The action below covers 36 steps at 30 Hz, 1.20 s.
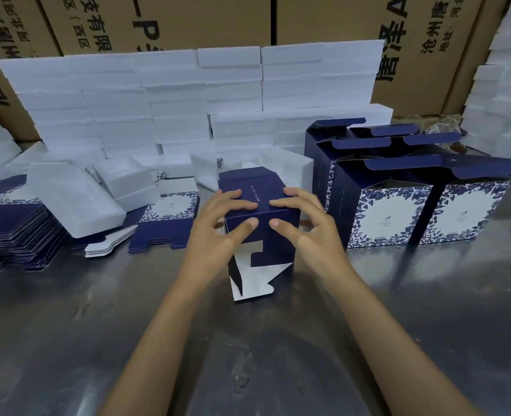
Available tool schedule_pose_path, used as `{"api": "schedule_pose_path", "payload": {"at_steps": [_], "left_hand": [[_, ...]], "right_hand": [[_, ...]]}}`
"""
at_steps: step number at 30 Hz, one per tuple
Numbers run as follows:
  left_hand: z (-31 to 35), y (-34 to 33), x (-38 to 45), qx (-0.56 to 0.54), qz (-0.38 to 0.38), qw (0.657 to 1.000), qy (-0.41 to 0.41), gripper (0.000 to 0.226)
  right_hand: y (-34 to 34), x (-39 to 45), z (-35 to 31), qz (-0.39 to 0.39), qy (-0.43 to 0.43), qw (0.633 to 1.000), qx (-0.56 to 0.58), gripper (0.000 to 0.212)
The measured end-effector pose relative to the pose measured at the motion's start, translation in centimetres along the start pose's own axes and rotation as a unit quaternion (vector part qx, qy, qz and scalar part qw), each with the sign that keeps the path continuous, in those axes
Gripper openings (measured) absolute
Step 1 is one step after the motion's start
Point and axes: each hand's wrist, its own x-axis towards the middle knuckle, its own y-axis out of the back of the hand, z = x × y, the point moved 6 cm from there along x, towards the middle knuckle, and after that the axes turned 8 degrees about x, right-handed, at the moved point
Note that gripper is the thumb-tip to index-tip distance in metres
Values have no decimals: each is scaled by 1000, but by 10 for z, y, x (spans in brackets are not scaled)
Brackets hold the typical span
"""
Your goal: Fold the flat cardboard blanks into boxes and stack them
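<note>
Pressing down on navy box [258, 205] at table [278, 355] centre, left hand [221, 223] and right hand [305, 223] gripping it with curled fingers; risking bottom flaps springing open if unlocked.

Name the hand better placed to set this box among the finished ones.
Right, likely. The right hand grips the half-folded box on the side nearest the finished boxes; the left hand would have to cross over.

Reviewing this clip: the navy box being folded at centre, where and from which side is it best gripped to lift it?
Probably the navy box by its two upright side walls, left hand and right hand coming in from either side. Its near-end flaps hang open and loose, so they offer no firm hold.
</note>
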Motion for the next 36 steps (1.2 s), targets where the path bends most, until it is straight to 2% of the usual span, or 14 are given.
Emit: {"api": "schedule_pose_path", "payload": {"at_steps": [4, 10, 15, 22, 24, 26, 28, 29, 32, 34, 36], "left_hand": [[-1, -6, -1, -34, 25, 999, 10, 19], [3, -7, -4, -25, 69, 997, 10, 12], [0, -3, 0, -23, -2, 1000, 10, 21], [1, -1, 0, -15, -5, 1000, 1, 27], [1, 3, 0, -26, 12, 1000, 5, 33], [2, 9, -1, -55, 47, 997, 8, 34], [6, 17, -2, -87, 95, 992, 2, 34], [8, 21, -2, -97, 121, 988, 0, 33], [13, 27, -3, -120, 175, 977, -9, 32], [16, 25, -5, -133, 184, 974, -9, 33], [19, 22, -7, -129, 190, 973, -13, 33]], "right_hand": [[-5, -1, 1, -9, 4, 1000, 17, 30], [-12, 0, 1, 28, -4, 999, 22, 24], [-3, 1, -1, -13, -23, 998, 52, 22], [2, 5, 1, -30, -6, 999, 34, 24], [8, 6, 9, -25, -44, 993, 103, 35], [17, 8, 23, 24, -114, 980, 163, 39], [26, 8, 33, 78, -174, 972, 138, 35], [28, 7, 38, 80, -206, 967, 127, 33], [12, 2, 43, -25, -256, 953, 161, 35], [-3, -2, 29, -104, -233, 944, 211, 43], [-11, -2, 15, -139, -202, 939, 241, 54]]}}
